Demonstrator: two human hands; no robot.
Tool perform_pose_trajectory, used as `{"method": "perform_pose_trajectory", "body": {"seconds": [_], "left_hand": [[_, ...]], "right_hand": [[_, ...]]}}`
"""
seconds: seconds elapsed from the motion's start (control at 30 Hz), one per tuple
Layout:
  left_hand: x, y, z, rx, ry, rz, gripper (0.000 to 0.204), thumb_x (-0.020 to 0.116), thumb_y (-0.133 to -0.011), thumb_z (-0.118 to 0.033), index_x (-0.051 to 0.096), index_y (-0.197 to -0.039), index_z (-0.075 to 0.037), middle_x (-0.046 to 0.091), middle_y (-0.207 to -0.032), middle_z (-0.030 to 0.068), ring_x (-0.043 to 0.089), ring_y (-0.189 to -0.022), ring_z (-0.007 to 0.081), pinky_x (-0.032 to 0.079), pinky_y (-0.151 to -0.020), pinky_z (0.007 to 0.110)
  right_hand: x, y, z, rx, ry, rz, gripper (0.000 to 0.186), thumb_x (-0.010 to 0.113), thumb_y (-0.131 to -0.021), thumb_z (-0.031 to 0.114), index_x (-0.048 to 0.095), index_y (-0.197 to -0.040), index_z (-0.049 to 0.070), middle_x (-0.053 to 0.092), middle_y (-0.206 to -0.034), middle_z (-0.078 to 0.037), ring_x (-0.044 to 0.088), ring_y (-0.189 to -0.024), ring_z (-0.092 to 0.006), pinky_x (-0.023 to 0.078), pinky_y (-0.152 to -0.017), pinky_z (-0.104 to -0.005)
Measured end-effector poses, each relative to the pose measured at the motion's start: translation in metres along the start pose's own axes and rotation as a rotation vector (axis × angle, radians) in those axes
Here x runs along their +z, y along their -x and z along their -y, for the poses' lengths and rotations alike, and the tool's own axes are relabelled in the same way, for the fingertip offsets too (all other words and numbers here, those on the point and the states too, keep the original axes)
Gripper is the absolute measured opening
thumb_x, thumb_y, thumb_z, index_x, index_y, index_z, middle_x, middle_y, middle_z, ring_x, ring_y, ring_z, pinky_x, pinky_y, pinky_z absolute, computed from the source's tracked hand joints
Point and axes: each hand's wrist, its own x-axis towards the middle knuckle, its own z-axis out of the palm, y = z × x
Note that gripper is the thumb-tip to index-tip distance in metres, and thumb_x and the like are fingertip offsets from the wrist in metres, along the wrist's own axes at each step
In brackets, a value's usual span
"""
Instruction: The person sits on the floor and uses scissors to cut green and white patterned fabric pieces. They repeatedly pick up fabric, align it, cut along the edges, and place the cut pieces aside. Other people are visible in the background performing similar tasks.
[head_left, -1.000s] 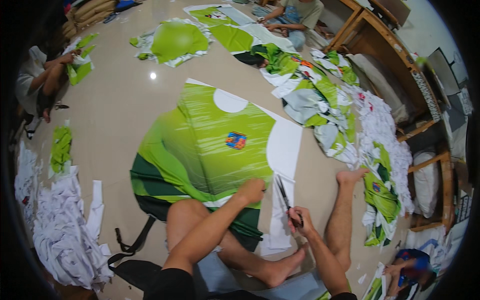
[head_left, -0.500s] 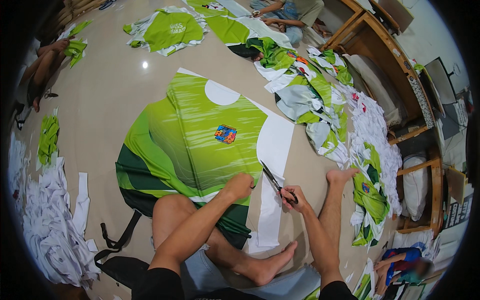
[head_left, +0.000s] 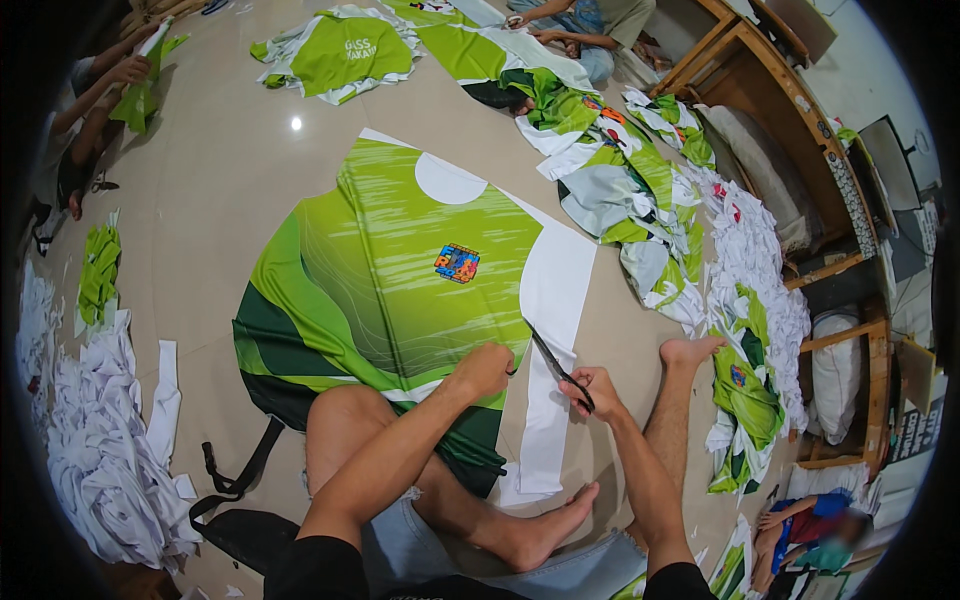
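On the floor in front of me lies a green printed fabric panel [head_left: 430, 300] with dark green bands, a white neck shape and a small colourful emblem. My left hand [head_left: 487, 370] is closed on its right edge, near the bottom. In my right hand [head_left: 592, 390] is a pair of dark scissors [head_left: 548, 352], fingers in the handles. The blades point up and left along the border between the green panel and a white fabric strip [head_left: 560, 290]. That strip hangs down the panel's right side, its lower part lying on the floor.
White scraps [head_left: 110, 450] are heaped at left, with a black strap bag [head_left: 240, 530] near my knee. Cut green pieces [head_left: 630, 190] and more white scraps [head_left: 750, 240] line the right, before wooden furniture [head_left: 850, 200]. People sit at far left, top and lower right.
The scissors and both hands stay at nearly the same spot on the panel's edge, while the whole view shifts slightly. At far left, another person has raised a green piece.
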Motion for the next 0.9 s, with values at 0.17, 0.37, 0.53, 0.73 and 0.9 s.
{"method": "perform_pose_trajectory", "body": {"seconds": [0.17, 0.37, 0.53, 0.73, 0.9], "left_hand": [[0.001, -0.004, 0.0, -0.055, -0.019, 0.06, 0.021, 0.065, -0.07, 0.002, 0.073, -0.089, -0.003, 0.071, -0.091, 0.0216, 0.069, -0.089, 0.0383, 0.055, -0.08, 0.045], [-0.001, -0.004, 0.0, -0.033, -0.028, 0.083, 0.021, 0.066, -0.069, 0.001, 0.072, -0.089, -0.002, 0.071, -0.091, 0.0218, 0.069, -0.089, 0.0388, 0.055, -0.08, 0.045], [0.001, -0.002, 0.002, 0.015, -0.001, 0.018, 0.019, 0.063, -0.066, 0.002, 0.071, -0.082, -0.001, 0.069, -0.082, 0.0213, 0.068, -0.081, 0.0388, 0.053, -0.073, 0.045], [-0.002, -0.005, 0.002, -0.038, -0.022, 0.1, 0.021, 0.069, -0.069, 0.0, 0.072, -0.089, -0.002, 0.071, -0.09, 0.0224, 0.069, -0.09, 0.0384, 0.055, -0.081, 0.044], [-0.005, -0.005, -0.002, -0.045, -0.023, 0.113, 0.02, 0.069, -0.069, 0.0, 0.072, -0.089, -0.002, 0.071, -0.09, 0.0222, 0.069, -0.09, 0.0379, 0.055, -0.081, 0.044]], "right_hand": [[0.012, -0.002, -0.015, -0.011, -0.114, -0.02, 0.043, 0.076, -0.088, 0.038, 0.061, -0.086, -0.003, 0.054, -0.055, -0.003, 0.046, -0.036, -0.0086, 0.033, -0.033, -0.0241], [0.025, -0.008, -0.008, -0.01, -0.104, -0.058, 0.045, 0.073, -0.09, 0.041, 0.06, -0.084, -0.002, 0.054, -0.055, -0.002, 0.046, -0.036, -0.009, 0.034, -0.033, -0.0245], [0.033, -0.009, -0.005, -0.015, -0.137, -0.062, 0.049, 0.079, -0.085, 0.043, 0.059, -0.085, -0.002, 0.054, -0.057, -0.004, 0.05, -0.037, -0.0109, 0.037, -0.034, -0.0262], [0.055, -0.006, -0.004, 0.018, -0.14, -0.101, 0.055, 0.079, -0.083, 0.049, 0.057, -0.088, -0.001, 0.055, -0.057, -0.004, 0.05, -0.038, -0.0113, 0.038, -0.034, -0.0264], [0.066, -0.012, 0.005, 0.028, -0.24, -0.116, 0.06, 0.077, -0.082, 0.055, 0.054, -0.087, 0.0, 0.054, -0.056, -0.004, 0.05, -0.038, -0.0117, 0.038, -0.034, -0.0268]]}}
